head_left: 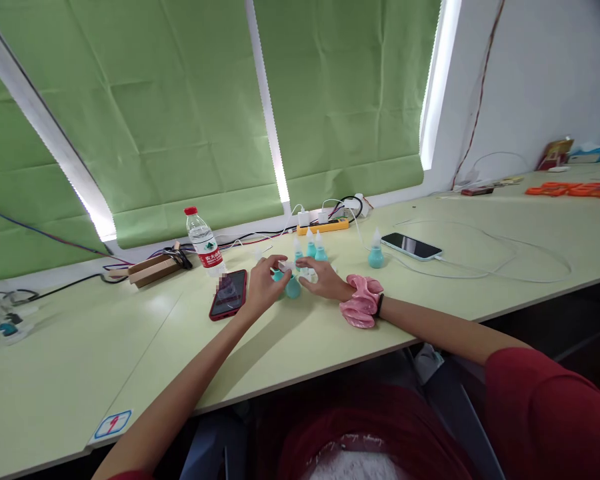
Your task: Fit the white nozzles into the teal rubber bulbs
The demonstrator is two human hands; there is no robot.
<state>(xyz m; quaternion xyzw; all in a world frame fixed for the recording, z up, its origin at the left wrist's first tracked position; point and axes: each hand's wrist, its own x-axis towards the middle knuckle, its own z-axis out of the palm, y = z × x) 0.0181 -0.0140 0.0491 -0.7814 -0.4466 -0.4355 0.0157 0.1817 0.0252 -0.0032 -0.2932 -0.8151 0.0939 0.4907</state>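
Near the middle of the table, my left hand (266, 285) curls its thumb and forefinger round a small clear nozzle (287, 265). Just below those fingertips stands a teal bulb (293, 287); another teal bulb (277, 275) is partly hidden behind my left hand. My right hand (325, 280) faces it from the right, thumb and fingers bent but apart. Small clear pieces (308, 274) show behind its thumb. Beyond the hands stand several nasal aspirators (321, 249), teal bulbs with clear pointed tips. One more aspirator (376, 253) stands apart to the right.
Left of my hands lie a red-cased phone (229, 294), a water bottle (205, 243) and a cardboard box (155, 268). A yellow power strip (323, 227) with cables runs along the back. At right are a charging phone (411, 246) with its white cable and orange objects (575, 190).
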